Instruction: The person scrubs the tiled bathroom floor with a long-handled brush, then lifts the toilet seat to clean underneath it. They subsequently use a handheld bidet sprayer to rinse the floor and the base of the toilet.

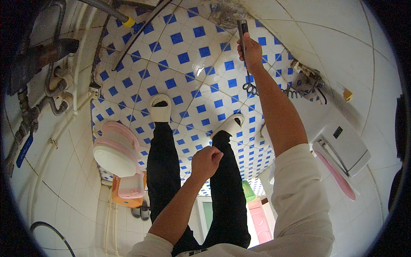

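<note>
My right hand is stretched out over the blue-and-white tiled floor, closed around a dark handheld sprayer. A black coiled hose hangs below that hand and runs on, partly behind my forearm, towards the right wall. The sprayer's head points at a dirty, stained patch of floor at the wall's foot; whether water flows from it, I cannot tell. My left hand is held in a loose fist in front of my right shin, with nothing visible in it. Part of the floor looks wet and shiny.
A toilet tank with a pink-handled brush on it stands at right. Left are pink stacked basins, an orange box, wall pipes and a grey hose with a yellow end. A dark thin pole crosses the floor.
</note>
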Demonstrator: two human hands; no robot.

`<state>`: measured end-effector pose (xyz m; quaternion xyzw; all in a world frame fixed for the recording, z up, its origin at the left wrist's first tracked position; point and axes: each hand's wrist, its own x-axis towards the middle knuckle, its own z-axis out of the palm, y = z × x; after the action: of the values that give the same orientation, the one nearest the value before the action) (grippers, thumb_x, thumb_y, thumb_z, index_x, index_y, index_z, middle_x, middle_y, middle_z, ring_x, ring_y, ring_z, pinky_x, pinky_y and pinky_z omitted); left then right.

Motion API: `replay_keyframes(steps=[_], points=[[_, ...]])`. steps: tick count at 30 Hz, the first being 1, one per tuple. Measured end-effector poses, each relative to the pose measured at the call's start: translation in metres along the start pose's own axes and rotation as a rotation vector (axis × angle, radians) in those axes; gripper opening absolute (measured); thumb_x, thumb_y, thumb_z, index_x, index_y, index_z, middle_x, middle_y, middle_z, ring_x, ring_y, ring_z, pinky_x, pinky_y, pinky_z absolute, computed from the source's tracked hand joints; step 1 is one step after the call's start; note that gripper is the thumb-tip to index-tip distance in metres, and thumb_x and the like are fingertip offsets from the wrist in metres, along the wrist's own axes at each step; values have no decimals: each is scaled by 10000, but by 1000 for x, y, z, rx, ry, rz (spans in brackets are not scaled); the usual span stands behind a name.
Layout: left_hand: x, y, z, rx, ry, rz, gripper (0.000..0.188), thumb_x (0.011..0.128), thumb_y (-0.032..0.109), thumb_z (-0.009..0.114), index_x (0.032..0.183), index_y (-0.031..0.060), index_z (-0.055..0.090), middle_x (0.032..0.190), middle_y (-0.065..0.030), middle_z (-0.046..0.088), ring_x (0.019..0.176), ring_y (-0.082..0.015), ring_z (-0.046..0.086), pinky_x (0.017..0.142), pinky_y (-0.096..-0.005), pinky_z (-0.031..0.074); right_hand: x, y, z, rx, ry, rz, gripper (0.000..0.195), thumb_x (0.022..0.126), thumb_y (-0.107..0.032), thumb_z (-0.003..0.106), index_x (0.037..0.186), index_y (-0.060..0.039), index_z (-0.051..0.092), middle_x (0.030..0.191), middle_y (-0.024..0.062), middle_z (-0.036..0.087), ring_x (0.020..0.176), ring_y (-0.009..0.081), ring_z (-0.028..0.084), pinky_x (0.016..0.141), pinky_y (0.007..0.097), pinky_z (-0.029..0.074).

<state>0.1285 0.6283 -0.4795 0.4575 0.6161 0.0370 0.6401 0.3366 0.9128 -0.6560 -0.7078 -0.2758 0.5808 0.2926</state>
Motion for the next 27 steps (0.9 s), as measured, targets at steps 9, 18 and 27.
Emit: replay_keyframes(steps=[9,18,27], points=[[2,7,-5,71,-46,-37,387,946,378,633,716,67,621,667,-89,603,597,-256,603,559,-387,455,-5,3,-10,13,0,21,543,966,-571,532,843,-49,616,636,1,532,499,86,458,425,250,352],[3,6,-4,16,-1,-20,360,936,353,647,725,65,600,677,-88,603,607,-264,604,568,-394,461,-6,-5,-10,11,30,3,553,948,-592,543,838,-57,626,645,-4,542,514,88,471,441,247,365],[3,6,-4,43,-31,-58,277,925,288,654,773,59,623,712,-93,621,636,-274,619,592,-400,479,-7,0,-8,43,20,-38,557,956,-585,537,843,-47,624,626,2,530,496,94,464,434,255,366]])
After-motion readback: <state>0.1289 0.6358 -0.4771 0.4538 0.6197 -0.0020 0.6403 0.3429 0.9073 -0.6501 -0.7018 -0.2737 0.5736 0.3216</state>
